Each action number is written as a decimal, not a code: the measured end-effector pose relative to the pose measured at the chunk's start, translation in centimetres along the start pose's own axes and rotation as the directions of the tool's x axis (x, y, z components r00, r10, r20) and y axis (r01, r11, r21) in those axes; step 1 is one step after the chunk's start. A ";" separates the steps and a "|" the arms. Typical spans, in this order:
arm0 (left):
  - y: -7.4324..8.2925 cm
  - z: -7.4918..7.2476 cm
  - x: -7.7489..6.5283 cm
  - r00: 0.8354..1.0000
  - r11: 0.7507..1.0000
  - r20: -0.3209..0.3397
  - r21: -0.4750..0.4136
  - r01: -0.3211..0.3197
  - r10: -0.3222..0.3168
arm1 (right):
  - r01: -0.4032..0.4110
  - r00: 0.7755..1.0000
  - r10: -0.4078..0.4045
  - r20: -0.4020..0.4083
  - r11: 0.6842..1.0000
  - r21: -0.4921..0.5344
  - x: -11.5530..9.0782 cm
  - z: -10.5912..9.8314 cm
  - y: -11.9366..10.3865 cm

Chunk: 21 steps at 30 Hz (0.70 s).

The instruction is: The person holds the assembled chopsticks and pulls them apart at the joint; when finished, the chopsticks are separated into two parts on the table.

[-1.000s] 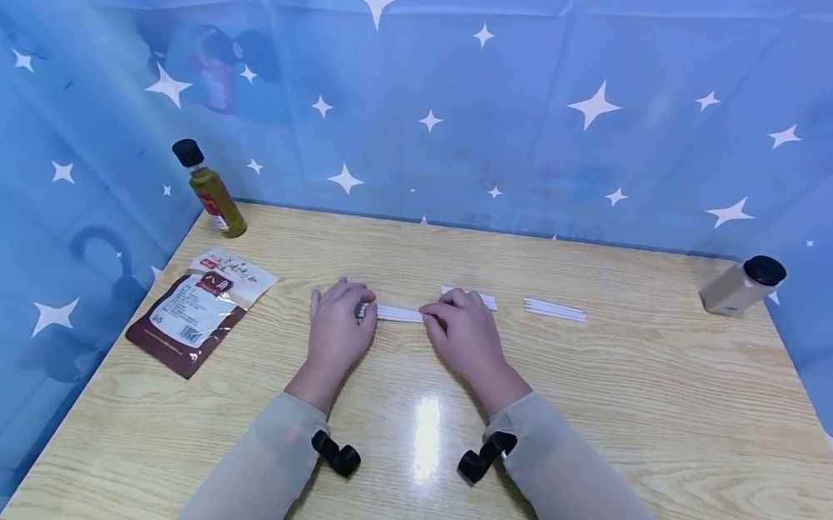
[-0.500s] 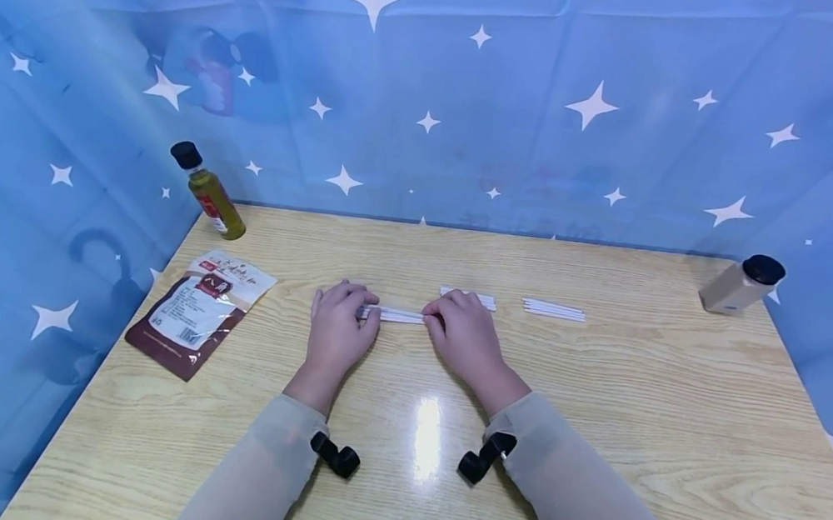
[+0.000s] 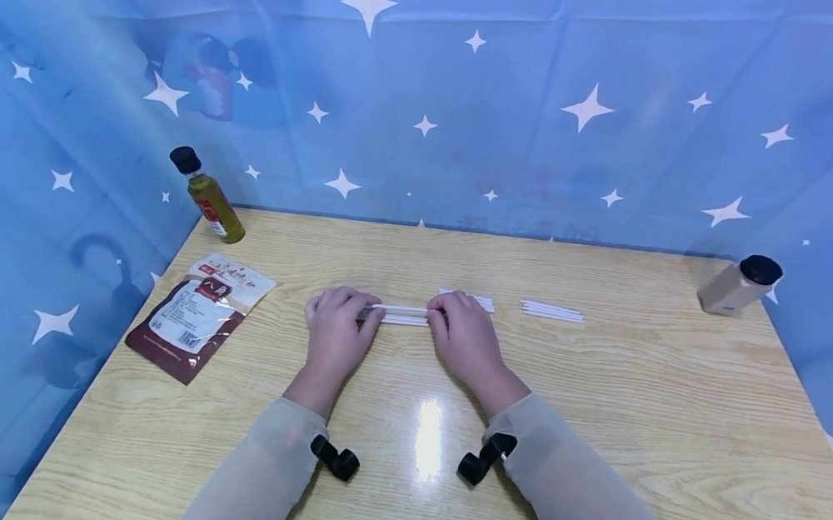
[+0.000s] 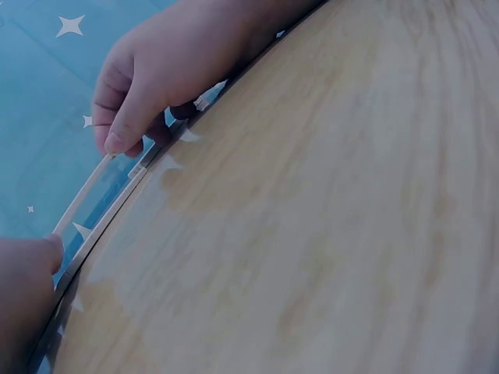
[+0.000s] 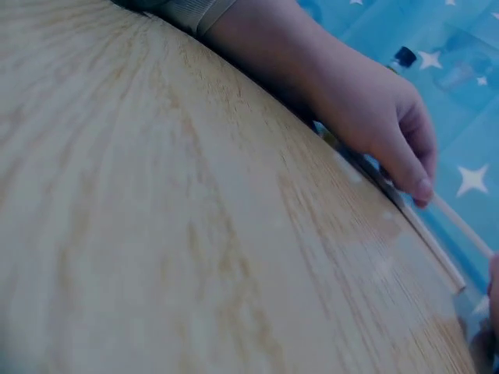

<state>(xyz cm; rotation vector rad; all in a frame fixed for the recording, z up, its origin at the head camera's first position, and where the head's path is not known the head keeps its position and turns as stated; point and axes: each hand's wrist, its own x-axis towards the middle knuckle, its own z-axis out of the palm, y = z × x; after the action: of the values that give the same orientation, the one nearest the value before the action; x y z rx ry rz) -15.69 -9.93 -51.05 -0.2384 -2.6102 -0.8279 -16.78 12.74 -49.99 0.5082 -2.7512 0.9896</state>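
Note:
Between both hands stretches a thin white stick (image 3: pixel 404 308), its ends pinched by thumb and fingers. My left hand (image 3: pixel 338 328) grips the left end and my right hand (image 3: pixel 465 336) the right end. More white sticks (image 3: pixel 405 321) lie on the table just below it in the head view. In the right wrist view a gap shows between the pinched stick (image 5: pixel 464 224) and a stick on the table (image 5: pixel 438 251). The left wrist view shows the same raised stick (image 4: pixel 82 195), the right hand (image 4: pixel 168 66) pinching its far end. The fingers hide the stick ends.
Behind the right hand lies a bunch of white sticks (image 3: pixel 485 303), partly covered, with another bunch (image 3: pixel 552 311) farther right. A brown-and-white packet (image 3: pixel 194 318) and an oil bottle (image 3: pixel 215 209) are at left. A black-capped jar (image 3: pixel 738 287) stands at the back right.
One stick has come up and apart from the bunch between the hands. The right hand has shifted slightly right; the head view has tilted up a little.

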 end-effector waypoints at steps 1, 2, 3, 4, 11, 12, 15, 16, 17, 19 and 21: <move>0.0 0.0 0.0 1.000 1.000 -0.005 -0.001 -0.001 0.001 | 0.013 1.000 -0.013 -0.004 1.000 0.002 0.0 0.0 0.0; 0.0 0.0 0.0 1.000 1.000 -0.010 -0.003 -0.005 0.005 | 0.032 0.999 -0.032 -0.010 0.999 0.002 -0.1 -0.1 -0.1; 0.0 0.0 0.0 1.000 1.000 -0.015 -0.005 -0.009 0.009 | 0.055 0.998 -0.055 -0.018 0.998 0.001 -0.2 -0.1 -0.1; 0.1 0.0 0.0 1.000 1.000 -0.019 -0.008 -0.012 0.012 | 0.080 0.996 -0.080 -0.026 0.997 -0.003 -0.2 -0.2 -0.1; 0.0 0.2 -0.1 0.996 0.997 -0.052 -0.021 -0.079 0.078 | 0.269 0.955 -0.275 -0.109 0.961 -0.063 -0.7 0.1 0.3; 0.0 0.2 -0.1 0.993 0.995 -0.061 -0.023 -0.100 0.098 | 0.289 0.948 -0.296 -0.121 0.955 -0.068 -0.7 0.1 0.3; 0.1 0.2 0.0 0.984 0.987 -0.085 -0.032 -0.157 0.154 | 0.329 0.929 -0.338 -0.153 0.941 -0.077 -0.7 0.1 0.4; 0.1 0.2 0.0 0.982 0.985 -0.089 -0.034 -0.172 0.168 | 0.335 0.925 -0.343 -0.161 0.939 -0.075 -0.7 0.1 0.4; 0.1 0.2 0.0 0.979 0.982 -0.094 -0.035 -0.185 0.181 | 0.338 0.924 -0.345 -0.167 0.939 -0.071 -0.7 0.1 0.4; 0.1 0.2 0.1 0.975 0.979 -0.101 -0.035 -0.200 0.196 | 0.340 0.921 -0.347 -0.176 0.938 -0.068 -0.7 0.0 0.4; 0.0 0.2 0.2 0.974 0.977 -0.100 -0.036 -0.209 0.205 | 0.333 0.924 -0.338 -0.181 0.941 -0.059 -0.7 -0.1 0.4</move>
<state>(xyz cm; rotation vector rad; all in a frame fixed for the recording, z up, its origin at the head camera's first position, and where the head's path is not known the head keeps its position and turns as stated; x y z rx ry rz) -15.89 -9.81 -51.12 -0.4643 -2.4286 -0.8063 -16.30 13.23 -50.30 0.8043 -2.3995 0.8647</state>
